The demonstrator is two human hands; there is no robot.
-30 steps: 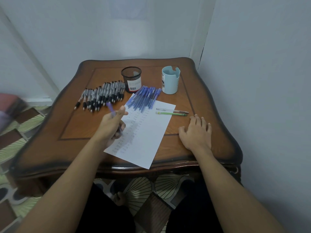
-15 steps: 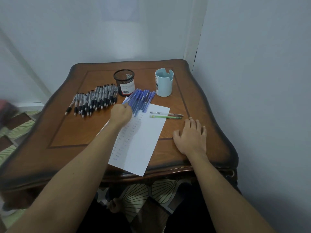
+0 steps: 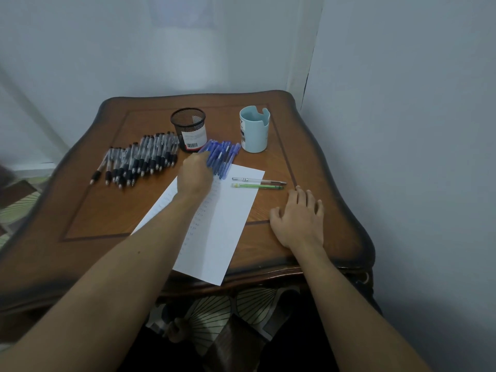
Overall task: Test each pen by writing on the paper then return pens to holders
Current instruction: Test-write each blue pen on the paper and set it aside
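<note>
A white sheet of paper (image 3: 228, 224) with small pen marks lies on the wooden table (image 3: 94, 210). At its far end is a pile of several blue pens (image 3: 224, 157). My left hand (image 3: 195, 174) reaches to the pile's left edge, fingers curled down round a blue pen there; the fingertips are hidden behind the hand. Several black-grip pens (image 3: 139, 159) lie in a row to the left. A black mesh holder (image 3: 189, 130) and a light blue holder (image 3: 255, 130) stand behind the pens. My right hand (image 3: 298, 218) rests flat on the table, right of the paper.
A clear pen (image 3: 257, 180) and a green pen (image 3: 257, 186) lie side by side at the paper's right edge. Walls close in behind and to the right of the table. Patterned floor shows below the near edge.
My left hand, which held a blue pen over the paper, has moved forward to the blue pen pile. The right hand has stayed flat on the table.
</note>
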